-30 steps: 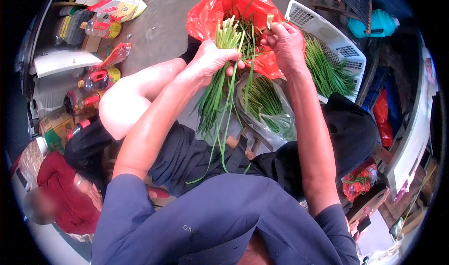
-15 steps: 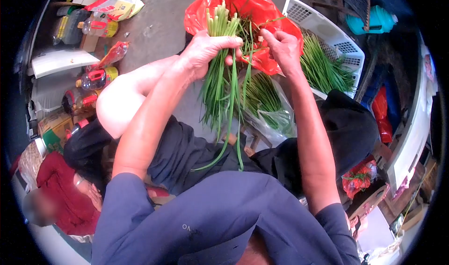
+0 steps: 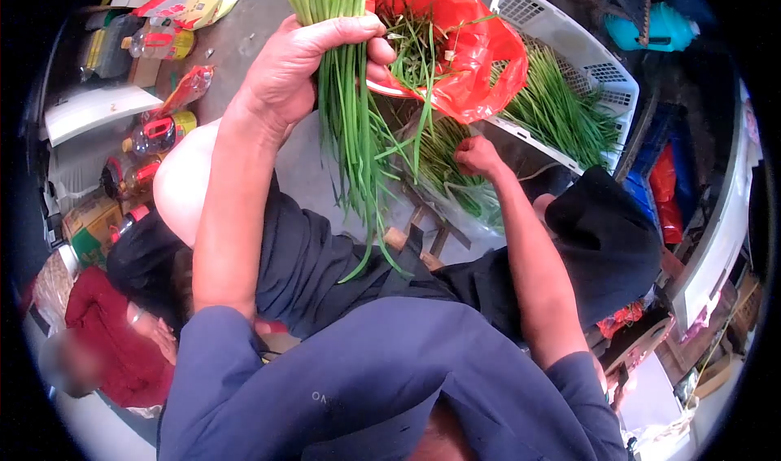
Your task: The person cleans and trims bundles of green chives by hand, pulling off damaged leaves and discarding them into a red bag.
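Observation:
A bunch of long green stalks (image 3: 346,103) is gripped in my left hand (image 3: 297,62), pale ends up and thin leaves hanging down. My right hand (image 3: 480,157) has its fingers closed at the stalks in the clear plastic bag (image 3: 480,209); whether it pinches any is hidden. Above it, a red plastic bag (image 3: 480,62) stands open with loose green and dry leaves inside. The white basket (image 3: 614,95) at the right holds more green stalks (image 3: 557,107).
Oil bottles (image 3: 163,131) and a white board (image 3: 98,113) are at the left. A person in a dark red top (image 3: 110,331) sits at the lower left. A teal container (image 3: 663,28) lies at the upper right. Wooden stool parts (image 3: 423,237) show between my legs.
My left hand has moved up and left with the bunch. My right hand has come down from over the red bag to the clear bag.

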Tool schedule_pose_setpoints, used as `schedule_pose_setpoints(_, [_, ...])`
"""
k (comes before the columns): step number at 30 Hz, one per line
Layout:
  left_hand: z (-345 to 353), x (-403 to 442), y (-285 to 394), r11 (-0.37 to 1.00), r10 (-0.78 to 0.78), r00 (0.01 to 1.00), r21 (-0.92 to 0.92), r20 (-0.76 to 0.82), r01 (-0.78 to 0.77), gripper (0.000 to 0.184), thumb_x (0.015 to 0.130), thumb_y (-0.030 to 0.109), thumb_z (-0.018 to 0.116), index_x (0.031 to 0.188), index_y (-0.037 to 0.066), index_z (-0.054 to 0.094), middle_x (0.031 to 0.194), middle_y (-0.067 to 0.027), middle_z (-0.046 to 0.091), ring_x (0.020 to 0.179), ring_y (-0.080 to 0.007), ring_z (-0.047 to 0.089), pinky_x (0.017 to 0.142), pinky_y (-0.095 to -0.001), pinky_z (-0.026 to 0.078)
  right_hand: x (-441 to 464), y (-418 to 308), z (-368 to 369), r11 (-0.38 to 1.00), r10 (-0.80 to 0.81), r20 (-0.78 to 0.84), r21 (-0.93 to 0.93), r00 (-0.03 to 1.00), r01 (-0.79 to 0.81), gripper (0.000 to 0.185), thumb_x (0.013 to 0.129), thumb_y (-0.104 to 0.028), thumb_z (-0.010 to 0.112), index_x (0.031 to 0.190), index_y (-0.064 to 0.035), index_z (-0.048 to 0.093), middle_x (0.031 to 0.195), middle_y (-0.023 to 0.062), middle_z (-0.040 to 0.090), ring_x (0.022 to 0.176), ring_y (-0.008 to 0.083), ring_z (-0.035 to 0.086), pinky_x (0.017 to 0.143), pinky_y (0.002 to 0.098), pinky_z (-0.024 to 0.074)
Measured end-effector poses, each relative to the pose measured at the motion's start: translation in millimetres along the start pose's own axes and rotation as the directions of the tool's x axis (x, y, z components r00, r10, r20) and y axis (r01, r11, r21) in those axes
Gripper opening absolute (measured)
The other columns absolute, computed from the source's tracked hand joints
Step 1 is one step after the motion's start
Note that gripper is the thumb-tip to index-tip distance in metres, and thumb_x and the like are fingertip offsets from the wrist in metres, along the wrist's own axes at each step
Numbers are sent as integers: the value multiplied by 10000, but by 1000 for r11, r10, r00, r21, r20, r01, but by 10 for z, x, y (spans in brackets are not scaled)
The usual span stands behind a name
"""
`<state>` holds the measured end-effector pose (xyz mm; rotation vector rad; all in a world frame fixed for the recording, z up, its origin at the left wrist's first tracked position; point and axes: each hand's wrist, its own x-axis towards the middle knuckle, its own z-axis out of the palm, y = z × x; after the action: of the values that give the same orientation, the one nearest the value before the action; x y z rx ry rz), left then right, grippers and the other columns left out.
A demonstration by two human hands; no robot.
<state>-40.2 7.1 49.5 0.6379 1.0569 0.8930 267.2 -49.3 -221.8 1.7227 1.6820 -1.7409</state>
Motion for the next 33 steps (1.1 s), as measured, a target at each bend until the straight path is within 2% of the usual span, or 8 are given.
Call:
schedule_pose_setpoints(4, [-3,45,-34,998,58,998,29,19,-58,198,859,150,629,968,-15,634,760,-82,654,655,-170,644,638,-265,535,349,286,269,953,-248,-371,-259,895,157,180,748,-220,662,836,-62,668,669,88,649,599,222,634,608,369,515])
schedule_pose_setpoints(7, [-19,64,-50,998,57,998,28,21,-58,189,855,148,635,958,-10,639,755,-82,656,648,-167,641,633,-262,533,516,289,482,975,-222,-468,-118,855,189,177,744,-223,661,840,-74,666,734,111,663,701,272,655,657,391,515])
schedule_pose_setpoints(21, [62,96,-78,998,23,996,58,-86,-18,148,828,143,669,863,1,645,728,-72,648,638,-151,633,636,-274,534,505,-153,644,959,-232,-558,-270,797,90,117,733,-181,632,766,-69,615,749,177,627,724,374,619,622,456,488])
schedule_pose_setpoints(24, [78,92,-78,998,9,997,55,-83,-5,140,822,140,677,852,8,644,718,-64,644,631,-146,627,635,-270,532,466,-47,561,972,-217,-493,-190,843,139,128,712,-166,637,789,-65,620,755,165,638,706,339,634,626,435,496])
schedule_pose_setpoints(26, [71,106,-96,997,25,998,73,-58,-21,135,819,136,681,851,11,642,715,-63,642,624,-142,624,626,-267,531,451,40,496,925,-354,-571,-101,740,365,148,698,-146,639,816,-56,635,722,123,645,671,259,640,612,394,499])
schedule_pose_setpoints(28, [61,119,-125,995,45,998,89,-35,-42,131,816,131,686,850,14,640,711,-62,641,618,-139,621,617,-264,531,307,-47,317,932,-295,-504,35,812,361,194,692,-119,646,858,-19,635,685,67,622,619,170,600,567,330,483])
schedule_pose_setpoints(30, [55,130,-155,994,34,999,109,-29,-30,127,808,124,694,854,20,636,706,-60,639,600,-132,616,586,-259,527,-34,-323,3,932,-232,-120,258,965,256,209,690,-87,641,874,11,624,679,33,593,585,117,555,538,268,455])
schedule_pose_setpoints(33, [60,137,-219,996,48,999,80,9,-49,126,804,118,696,861,23,635,704,-62,638,587,-129,612,561,-255,524,-481,-621,-268,925,-218,20,322,976,200,138,735,-94,656,840,-6,636,684,15,602,574,100,562,543,245,464])
